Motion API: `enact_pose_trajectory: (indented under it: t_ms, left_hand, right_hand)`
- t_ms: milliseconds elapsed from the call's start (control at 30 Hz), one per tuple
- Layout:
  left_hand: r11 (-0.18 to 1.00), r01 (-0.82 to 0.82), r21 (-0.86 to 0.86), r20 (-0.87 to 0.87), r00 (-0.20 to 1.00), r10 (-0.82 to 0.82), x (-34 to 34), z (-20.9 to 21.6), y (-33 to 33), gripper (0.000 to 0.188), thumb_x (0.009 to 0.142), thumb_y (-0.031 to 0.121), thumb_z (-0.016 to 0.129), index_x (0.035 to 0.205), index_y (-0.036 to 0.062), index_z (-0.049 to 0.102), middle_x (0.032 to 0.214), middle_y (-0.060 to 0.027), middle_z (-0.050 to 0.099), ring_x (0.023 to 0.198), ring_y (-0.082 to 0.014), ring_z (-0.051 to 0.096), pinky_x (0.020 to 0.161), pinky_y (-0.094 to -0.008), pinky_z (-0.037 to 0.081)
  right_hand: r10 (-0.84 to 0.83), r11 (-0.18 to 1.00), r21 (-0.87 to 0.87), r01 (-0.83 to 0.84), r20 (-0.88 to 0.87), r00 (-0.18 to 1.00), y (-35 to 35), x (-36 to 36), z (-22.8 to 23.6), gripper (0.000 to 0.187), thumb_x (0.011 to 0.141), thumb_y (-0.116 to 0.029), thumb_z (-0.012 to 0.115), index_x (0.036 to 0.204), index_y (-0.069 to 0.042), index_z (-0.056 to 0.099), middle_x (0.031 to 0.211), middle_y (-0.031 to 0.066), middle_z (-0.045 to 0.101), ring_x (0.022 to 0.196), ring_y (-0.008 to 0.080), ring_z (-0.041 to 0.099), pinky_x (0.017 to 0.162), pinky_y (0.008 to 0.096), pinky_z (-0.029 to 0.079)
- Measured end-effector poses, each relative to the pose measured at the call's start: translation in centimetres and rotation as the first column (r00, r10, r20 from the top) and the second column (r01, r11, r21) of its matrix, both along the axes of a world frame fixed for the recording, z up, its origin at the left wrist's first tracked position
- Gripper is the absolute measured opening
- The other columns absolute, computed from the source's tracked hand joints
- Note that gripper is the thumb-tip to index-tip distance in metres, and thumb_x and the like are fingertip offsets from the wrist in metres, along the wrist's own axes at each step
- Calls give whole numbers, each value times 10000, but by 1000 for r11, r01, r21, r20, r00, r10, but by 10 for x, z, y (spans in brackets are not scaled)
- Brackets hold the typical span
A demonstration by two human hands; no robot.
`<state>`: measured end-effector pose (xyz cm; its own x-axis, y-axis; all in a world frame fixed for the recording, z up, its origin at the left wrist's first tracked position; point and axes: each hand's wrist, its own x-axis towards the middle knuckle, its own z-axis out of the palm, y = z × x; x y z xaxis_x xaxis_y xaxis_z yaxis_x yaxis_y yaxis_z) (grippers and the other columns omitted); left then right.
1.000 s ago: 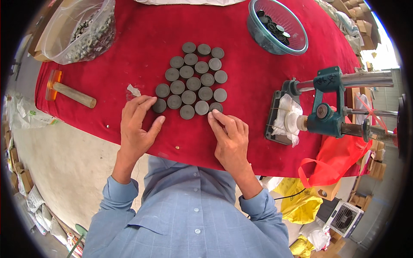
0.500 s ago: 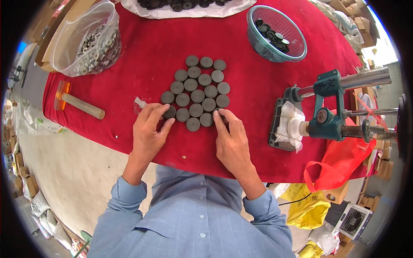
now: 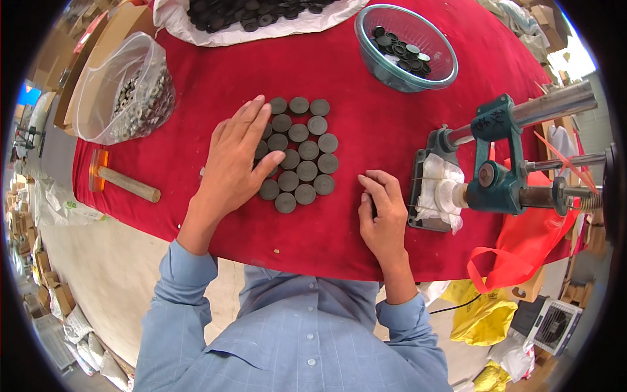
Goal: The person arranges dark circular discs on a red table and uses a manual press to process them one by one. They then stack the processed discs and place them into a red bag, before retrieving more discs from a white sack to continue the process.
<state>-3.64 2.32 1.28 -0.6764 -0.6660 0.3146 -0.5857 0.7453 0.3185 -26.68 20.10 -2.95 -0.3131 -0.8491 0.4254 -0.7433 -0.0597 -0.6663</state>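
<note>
Several round, flat black discs point(image 3: 308, 150) lie packed in slanting rows on the red tablecloth. My left hand point(image 3: 235, 153) rests along the left side of this group, its fingers stretched out and its thumb over the nearby discs, partly covering some. To the right of the group, apart from it, my right hand point(image 3: 382, 212) is curled closed near the press. A dark edge, seemingly a black disc point(image 3: 373, 208), shows between its thumb and fingers; most of it is hidden.
A green hand press point(image 3: 493, 153) stands at the right, its base plate wrapped in white. Behind are a clear teal bowl point(image 3: 450, 80) of black caps and a white sheet point(image 3: 287, 29) heaped with black pieces. At left are a plastic tub point(image 3: 88, 111) of metal parts and a hammer point(image 3: 130, 185).
My right hand has moved right, away from the discs, with something dark in it. My left hand has gone from a near pinch to lying stretched along the group's left side.
</note>
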Motion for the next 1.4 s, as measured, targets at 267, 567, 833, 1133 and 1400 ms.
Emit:
enact_pose_trajectory:
  t_ms: [267, 567, 833, 1133, 1400]
  left_hand:
    - [1000, 16, -26, 229, 973, -10, -21, -18, -11, 682, 1044, 444, 602, 1573, 32, 476, 1654, -145, 447, 1556, -325, 377, 1276, -518, 275]
    - [999, 41, -13, 212, 977, -37, -37, -5, -21, 635, 1037, 417, 631, 1530, 30, 533, 1621, -143, 490, 1526, -325, 424, 1244, -527, 314]
    - [994, 20, -112, 281, 960, 12, -44, -23, -12, 642, 1050, 446, 602, 1577, 93, 504, 1662, -74, 459, 1568, -294, 366, 1268, -584, 221]
    - [994, 15, -107, 203, 979, 7, -36, -11, -23, 565, 1074, 334, 590, 1574, 85, 502, 1648, -119, 470, 1552, -320, 387, 1263, -567, 250]
    - [978, -206, 28, -146, 967, 208, 34, 15, 3, 508, 1099, 203, 559, 1568, 21, 494, 1598, -189, 519, 1493, -346, 474, 1238, -415, 351]
  right_hand:
    - [17, 1000, -5, -17, 91, 996, 0, -3, -2, 332, 829, 114, 666, 1145, 26, 712, 1166, 178, 673, 1039, 358, 687, 878, 429, 578]
    - [30, 999, -23, -28, 93, 995, -2, -7, 0, 313, 819, 102, 683, 1119, 20, 711, 1150, 161, 675, 1004, 347, 690, 850, 426, 578]
    - [30, 999, -34, -27, 98, 995, -1, -8, -1, 303, 812, 102, 687, 1102, 16, 712, 1136, 151, 673, 980, 346, 688, 828, 428, 577]
    - [57, 997, -65, -52, 80, 995, -2, -8, -3, 268, 826, 86, 676, 1083, 21, 710, 1122, 154, 670, 976, 358, 679, 845, 440, 570]
    - [46, 996, -74, -40, 75, 996, 1, -7, -5, 267, 827, 86, 681, 1083, 17, 714, 1119, 158, 672, 1003, 361, 678, 859, 444, 567]
